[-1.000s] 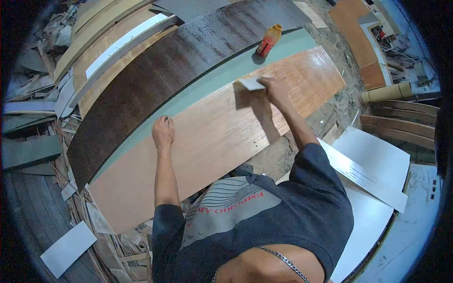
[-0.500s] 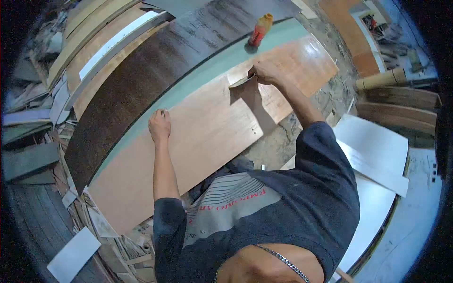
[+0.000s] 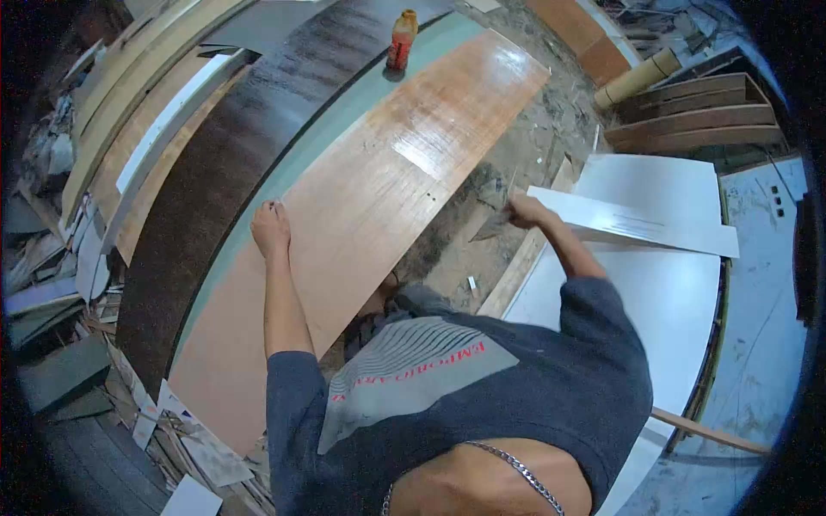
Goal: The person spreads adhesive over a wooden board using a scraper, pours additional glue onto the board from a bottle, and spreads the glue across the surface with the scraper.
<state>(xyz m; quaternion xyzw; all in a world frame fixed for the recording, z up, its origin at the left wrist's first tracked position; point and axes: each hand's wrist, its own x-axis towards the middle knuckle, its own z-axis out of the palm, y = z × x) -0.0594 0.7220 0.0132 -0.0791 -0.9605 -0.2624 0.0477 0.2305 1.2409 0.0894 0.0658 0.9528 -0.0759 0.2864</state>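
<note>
The wooden panel (image 3: pixel 366 215) lay in front of the person, its long axis running from about 7 o'clock near the body to between 1 and 2 o'clock at the glossy end; the lower stretch looked paler and duller. The left hand (image 3: pixel 271 228) was the nearer of the 2, resting with curled fingers at the panel's far edge; whether it pinched anything small, I could not tell. The right hand (image 3: pixel 526 210) was off the panel, above the littered floor (image 3: pixel 434 258), closed around a thin, blurred flat piece (image 3: pixel 496 224); from that grip, the panel's near edge lay towards 10 o'clock, with a gap between. At 3 o'clock from the right hand ran a white strip (image 3: pixel 637 225), lying across a white sheet (image 3: pixel 637 297); whether hand and strip touched was unclear. A bottle (image 3: pixel 401 41) stood at 1 o'clock from the left hand, on a green board (image 3: pixel 348 129) bordering the panel, and a dark curved board (image 3: pixel 194 206) lay beyond, towards 9 o'clock.
</note>
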